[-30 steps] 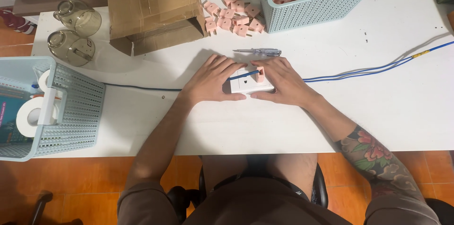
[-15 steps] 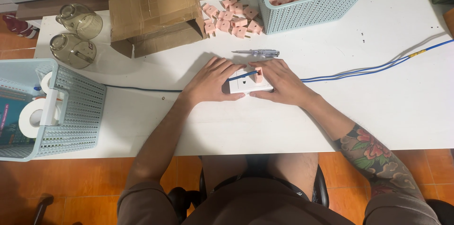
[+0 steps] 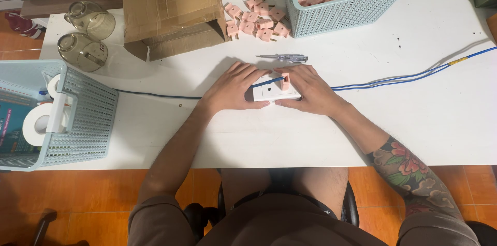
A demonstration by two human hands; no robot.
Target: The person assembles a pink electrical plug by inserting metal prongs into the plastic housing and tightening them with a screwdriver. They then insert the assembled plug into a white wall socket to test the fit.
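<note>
Resting flat on the white bench (image 3: 424, 122), the left hand (image 3: 233, 91) lies with its fingers spread loosely against the left side of a white socket block (image 3: 274, 91), not curled around anything. The right hand (image 3: 308, 91) presses on the block's right side, its fingers half curled along the edge and thumb under the near rim, so both hands steady the block between them. A pink plug (image 3: 284, 80) stands upright in the block's top face. A blue cable (image 3: 414, 76) runs from the block off to the right bench edge, and a dark stretch of cable (image 3: 155, 94) leads left toward a pale blue basket (image 3: 77, 116) holding white tape rolls (image 3: 36, 122). Just beyond the hands lies a screwdriver (image 3: 284, 57) with a clear handle. Farther back sit a loose heap of pink plugs (image 3: 256, 18), a second pale blue basket (image 3: 341, 10) filled with more of them, a cardboard box (image 3: 173, 16), and two glass jars (image 3: 85, 36).
</note>
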